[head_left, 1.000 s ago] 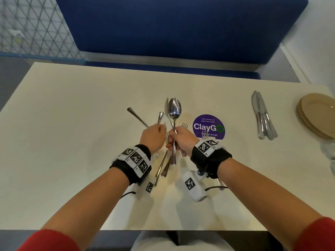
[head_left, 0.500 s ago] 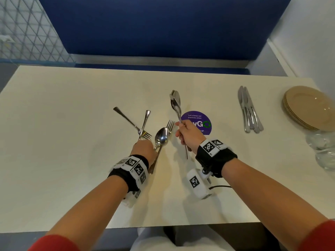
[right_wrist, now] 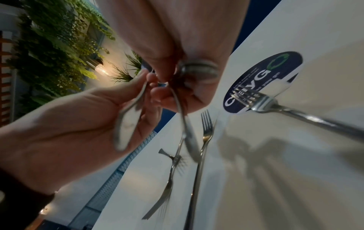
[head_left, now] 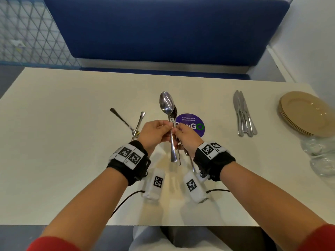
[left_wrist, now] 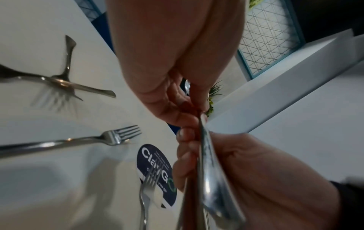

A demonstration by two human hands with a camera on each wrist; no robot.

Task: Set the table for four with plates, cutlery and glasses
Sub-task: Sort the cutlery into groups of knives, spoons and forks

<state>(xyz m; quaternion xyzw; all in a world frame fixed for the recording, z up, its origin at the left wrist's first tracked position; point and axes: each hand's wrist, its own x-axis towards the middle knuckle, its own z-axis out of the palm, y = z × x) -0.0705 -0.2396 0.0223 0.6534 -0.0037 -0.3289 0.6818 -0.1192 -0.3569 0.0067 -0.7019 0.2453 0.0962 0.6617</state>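
Right now I have both hands raised over the table [head_left: 54, 142], the left hand [head_left: 153, 134] and right hand [head_left: 188, 138] pinching the spoons [head_left: 167, 104] at mid-handle. Bowls stand above my fingers, handle ends hang below; four forks [left_wrist: 120, 137] lie underneath.

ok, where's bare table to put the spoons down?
Bare: the table's left half beyond the crossed forks, the far strip by the blue bench, and between sticker and knives. Crowded: right edge with plates and glasses.
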